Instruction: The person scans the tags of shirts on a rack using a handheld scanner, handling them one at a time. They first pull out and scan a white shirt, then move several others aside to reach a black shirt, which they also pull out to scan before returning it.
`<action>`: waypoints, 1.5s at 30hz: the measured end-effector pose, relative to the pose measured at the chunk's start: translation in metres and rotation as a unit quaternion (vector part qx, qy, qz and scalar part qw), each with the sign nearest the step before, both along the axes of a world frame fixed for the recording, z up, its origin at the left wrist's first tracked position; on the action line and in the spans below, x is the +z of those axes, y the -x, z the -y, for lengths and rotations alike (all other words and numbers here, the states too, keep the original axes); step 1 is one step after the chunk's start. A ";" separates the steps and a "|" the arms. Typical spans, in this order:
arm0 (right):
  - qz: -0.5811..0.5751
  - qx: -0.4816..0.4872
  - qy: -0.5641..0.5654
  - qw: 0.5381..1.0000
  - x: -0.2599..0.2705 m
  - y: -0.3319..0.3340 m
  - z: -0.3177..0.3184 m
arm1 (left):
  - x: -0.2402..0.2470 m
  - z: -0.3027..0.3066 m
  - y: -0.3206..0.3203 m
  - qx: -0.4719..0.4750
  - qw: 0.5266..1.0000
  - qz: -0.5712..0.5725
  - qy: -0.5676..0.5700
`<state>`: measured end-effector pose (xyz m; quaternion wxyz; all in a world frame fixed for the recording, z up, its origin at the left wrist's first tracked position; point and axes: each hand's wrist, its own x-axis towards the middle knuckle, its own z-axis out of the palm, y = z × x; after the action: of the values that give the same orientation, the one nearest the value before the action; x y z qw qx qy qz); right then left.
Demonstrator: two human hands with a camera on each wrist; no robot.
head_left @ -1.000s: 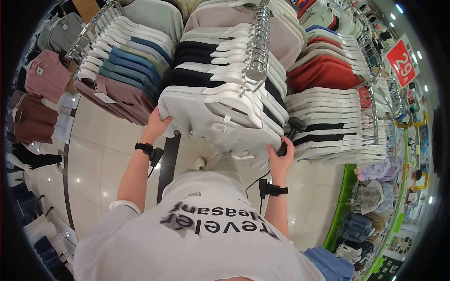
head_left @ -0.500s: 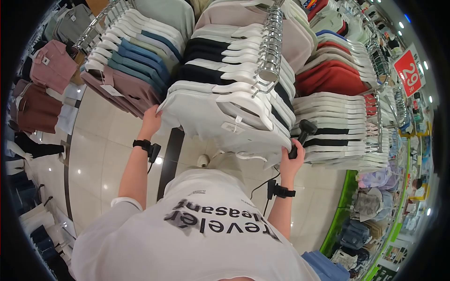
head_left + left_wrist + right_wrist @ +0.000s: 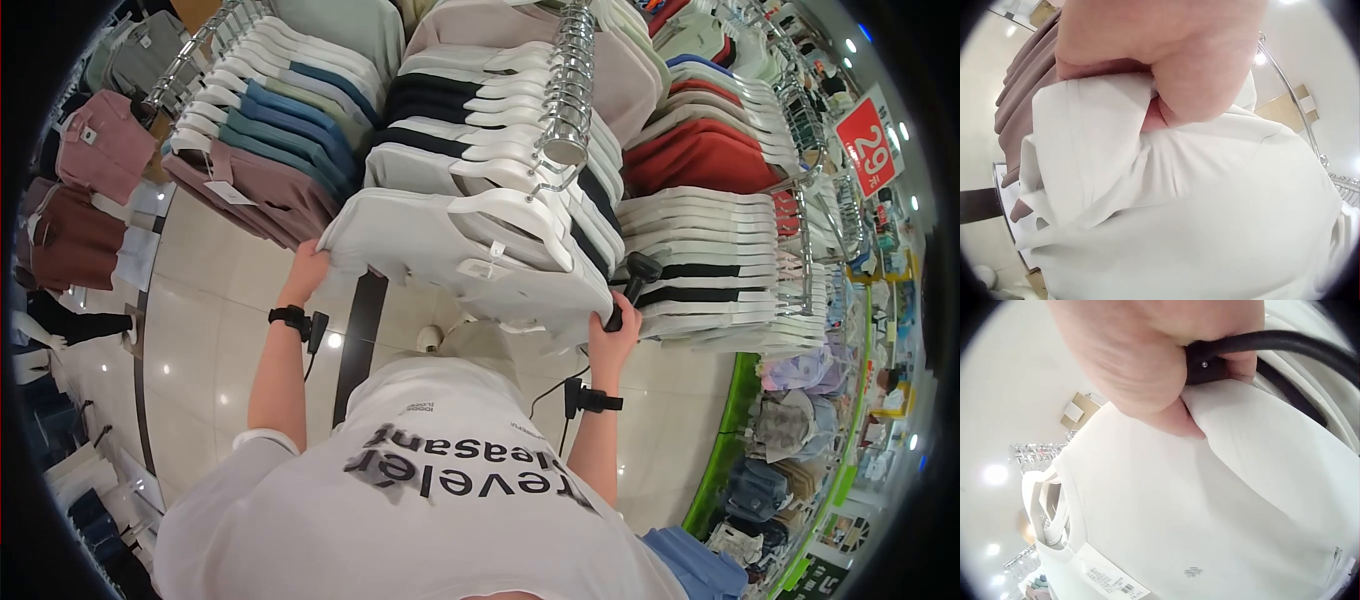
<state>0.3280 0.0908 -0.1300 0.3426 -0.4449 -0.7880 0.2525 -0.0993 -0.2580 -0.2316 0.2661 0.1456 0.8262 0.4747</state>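
A pale grey-white T-shirt [image 3: 415,235] hangs on a white hanger [image 3: 515,208] at the front of the middle rack. My left hand [image 3: 305,272] pinches its sleeve [image 3: 1094,137] and holds it out sideways; the cloth folds over at the thumb in the left wrist view. On the other side, my right hand [image 3: 613,338] grips the handle of a black handheld barcode scanner [image 3: 641,268], its head pointing up and away. The right thumb presses on the shirt's other sleeve [image 3: 1254,419]. A white price tag [image 3: 1113,575] with a barcode hangs by the neckline.
Mauve shirts [image 3: 270,190] hang close to the left hand, below blue and teal ones. White shirts [image 3: 700,240] and red ones [image 3: 700,155] fill the rack at right. The scanner's cable [image 3: 1285,347] runs down from the handle. A red price sign [image 3: 866,143] stands far right.
My left hand has shifted left and draws the shirt's sleeve outward, spreading the front. My right hand keeps its grip on the scanner at the right edge of the shirt.
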 end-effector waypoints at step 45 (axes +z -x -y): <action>-0.093 0.050 -0.026 0.994 0.033 -0.001 -0.009 | 0.175 -0.116 -0.044 -0.102 0.935 -0.298 -0.161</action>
<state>0.3291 0.1001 -0.0966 0.4129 -0.3709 -0.7800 0.2890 -0.0557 -0.1419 -0.0565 0.0275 0.4050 0.7607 0.5065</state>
